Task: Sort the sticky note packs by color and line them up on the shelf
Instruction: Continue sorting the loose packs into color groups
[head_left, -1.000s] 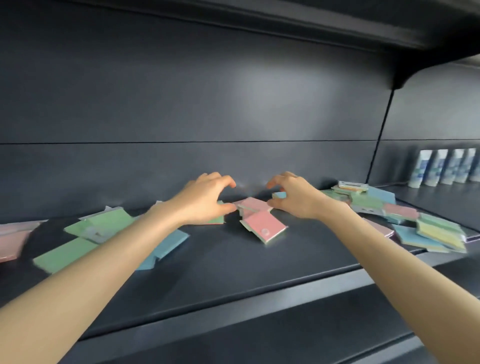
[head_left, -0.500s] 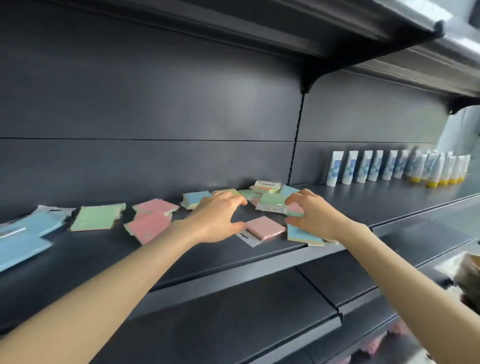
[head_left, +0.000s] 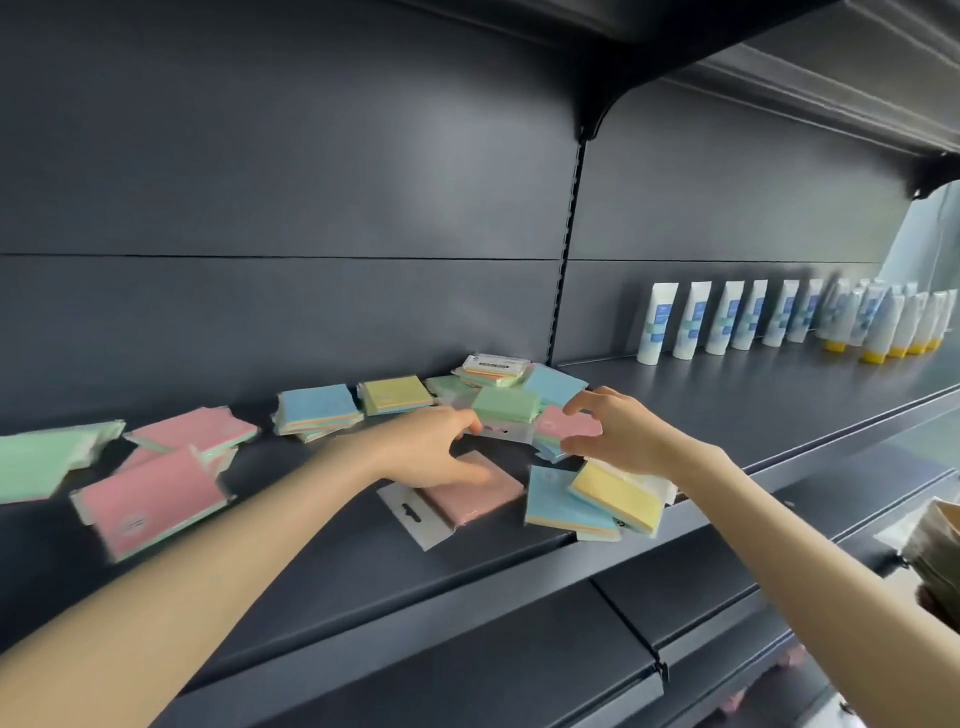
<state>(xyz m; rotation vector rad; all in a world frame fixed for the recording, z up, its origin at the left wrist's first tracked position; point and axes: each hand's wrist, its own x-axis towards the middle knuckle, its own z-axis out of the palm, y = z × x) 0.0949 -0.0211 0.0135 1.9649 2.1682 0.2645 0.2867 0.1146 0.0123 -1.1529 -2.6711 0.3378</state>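
The left hand (head_left: 431, 449) and right hand (head_left: 621, 436) are showing bare, both looking slim. The left forearm (head_left: 208, 561) and right forearm (head_left: 779, 525) are likewise showing bare, uncovered along all their visible length.
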